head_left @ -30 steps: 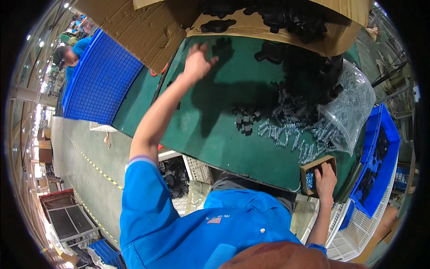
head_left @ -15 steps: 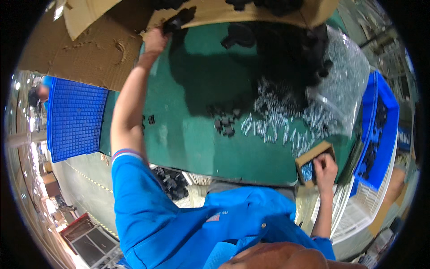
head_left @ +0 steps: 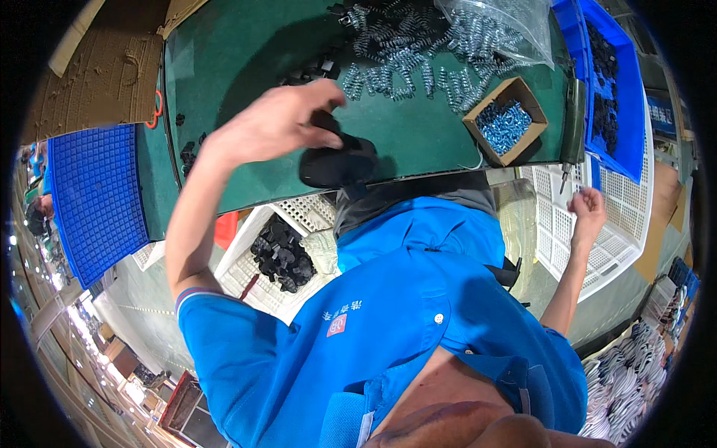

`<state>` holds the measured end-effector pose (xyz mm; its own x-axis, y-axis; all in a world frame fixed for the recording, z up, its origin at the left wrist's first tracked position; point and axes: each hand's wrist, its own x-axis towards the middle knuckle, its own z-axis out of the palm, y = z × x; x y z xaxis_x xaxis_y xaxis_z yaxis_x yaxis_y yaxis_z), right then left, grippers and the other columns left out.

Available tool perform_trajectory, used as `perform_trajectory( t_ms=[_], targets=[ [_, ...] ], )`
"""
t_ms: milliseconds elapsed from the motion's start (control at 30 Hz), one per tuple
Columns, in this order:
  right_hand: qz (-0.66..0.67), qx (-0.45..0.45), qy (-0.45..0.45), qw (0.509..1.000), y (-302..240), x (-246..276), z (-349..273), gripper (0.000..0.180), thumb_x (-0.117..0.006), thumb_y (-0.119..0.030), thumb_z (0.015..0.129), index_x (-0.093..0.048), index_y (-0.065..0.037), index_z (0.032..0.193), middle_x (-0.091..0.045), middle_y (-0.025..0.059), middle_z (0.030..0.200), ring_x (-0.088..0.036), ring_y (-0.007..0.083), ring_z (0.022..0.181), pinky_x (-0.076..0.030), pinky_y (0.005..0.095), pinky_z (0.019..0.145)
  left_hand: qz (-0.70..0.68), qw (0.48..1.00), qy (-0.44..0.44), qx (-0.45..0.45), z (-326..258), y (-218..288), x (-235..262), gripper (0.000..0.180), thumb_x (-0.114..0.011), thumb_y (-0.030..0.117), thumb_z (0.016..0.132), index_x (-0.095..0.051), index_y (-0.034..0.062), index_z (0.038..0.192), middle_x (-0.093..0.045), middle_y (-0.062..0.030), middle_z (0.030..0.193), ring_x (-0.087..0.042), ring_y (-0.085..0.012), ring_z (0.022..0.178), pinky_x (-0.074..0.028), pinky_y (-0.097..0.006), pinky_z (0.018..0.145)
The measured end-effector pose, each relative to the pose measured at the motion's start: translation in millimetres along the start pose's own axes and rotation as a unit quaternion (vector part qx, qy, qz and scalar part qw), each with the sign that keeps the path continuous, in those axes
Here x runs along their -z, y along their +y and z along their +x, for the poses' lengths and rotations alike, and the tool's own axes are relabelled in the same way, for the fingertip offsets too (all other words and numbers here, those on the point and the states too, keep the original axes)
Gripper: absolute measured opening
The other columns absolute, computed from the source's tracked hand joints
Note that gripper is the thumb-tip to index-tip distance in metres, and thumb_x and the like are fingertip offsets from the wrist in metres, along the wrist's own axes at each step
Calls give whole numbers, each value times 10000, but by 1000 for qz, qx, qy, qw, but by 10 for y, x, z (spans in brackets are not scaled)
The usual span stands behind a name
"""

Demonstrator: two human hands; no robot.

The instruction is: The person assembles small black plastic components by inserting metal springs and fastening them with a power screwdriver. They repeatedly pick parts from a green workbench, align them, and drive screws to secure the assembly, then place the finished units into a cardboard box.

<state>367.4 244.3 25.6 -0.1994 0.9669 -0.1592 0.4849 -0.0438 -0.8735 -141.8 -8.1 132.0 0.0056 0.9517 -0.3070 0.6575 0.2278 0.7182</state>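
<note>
My left hand (head_left: 280, 119) is closed around a black plastic part (head_left: 340, 160) and holds it just above the near edge of the green table (head_left: 246, 67). My right hand (head_left: 588, 210) hangs off the table's right end over a white lattice crate (head_left: 624, 224), fingers loosely curled, and I see nothing in it. A small cardboard box of blue screws (head_left: 506, 119) sits on the table between the two hands. A heap of silvery metal springs (head_left: 411, 63) spills from a clear plastic bag (head_left: 497, 26) at the far side.
A blue bin of black parts (head_left: 609, 82) stands at the right. A white crate with black parts (head_left: 280, 254) sits below the table's edge. A blue lattice tray (head_left: 93, 194) and flattened cardboard (head_left: 89, 67) lie to the left. Small black pieces (head_left: 187, 153) dot the table.
My left hand has come back from the far cardboard box to the near table edge with a black part in it. My right hand left the screw box and dropped to the right.
</note>
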Motion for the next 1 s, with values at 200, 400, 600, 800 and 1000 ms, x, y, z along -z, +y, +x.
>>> perform_trajectory(
  t_ms=[200, 400, 600, 800, 1000],
  targets=[
    [-120, -40, -41, 991, 327, -181, -234, 231, -660, -21, 857, -572, 43, 1061, -606, 45, 739, -557, 99, 601, -452, 238, 536, 58, 986, -150, -42, 862, -178, -511, 353, -739, 266, 817, -674, 50, 1089, -669, -148, 865, -635, -350, 844, -496, -416, 747],
    [-91, -26, -9, 995, 401, -207, -96, 229, -668, -9, 865, -590, 29, 1076, -625, 47, 754, -577, 96, 609, -470, 228, 548, 187, 973, 121, -57, 934, -104, -982, 303, -712, 221, 833, -674, 69, 1093, -617, -116, 986, -639, -341, 880, -525, -436, 751],
    [-191, -8, -34, 981, 354, -148, -22, 244, -674, -44, 853, -599, 33, 1073, -609, 45, 717, -572, 103, 591, -453, 244, 537, 185, 913, 363, 10, 820, -408, -1064, 139, -717, 129, 809, -697, 86, 940, -647, -91, 926, -659, -327, 821, -537, -409, 690],
    [-324, -39, -97, 940, 17, -100, 133, 230, -666, -30, 803, -594, 24, 1015, -572, 33, 662, -541, 109, 521, -444, 261, 492, 171, 910, 373, 68, 807, -634, -805, 119, -675, 111, 822, -713, 59, 922, -660, -125, 903, -662, -349, 840, -528, -439, 729],
    [-301, -73, -137, 941, -67, -39, 240, 195, -659, 9, 768, -572, 7, 943, -531, 9, 651, -518, 94, 517, -422, 255, 462, 222, 907, 357, -15, 1058, -714, -813, 157, -585, 52, 805, -697, 68, 913, -645, -123, 911, -658, -364, 839, -524, -482, 713]
  ],
)
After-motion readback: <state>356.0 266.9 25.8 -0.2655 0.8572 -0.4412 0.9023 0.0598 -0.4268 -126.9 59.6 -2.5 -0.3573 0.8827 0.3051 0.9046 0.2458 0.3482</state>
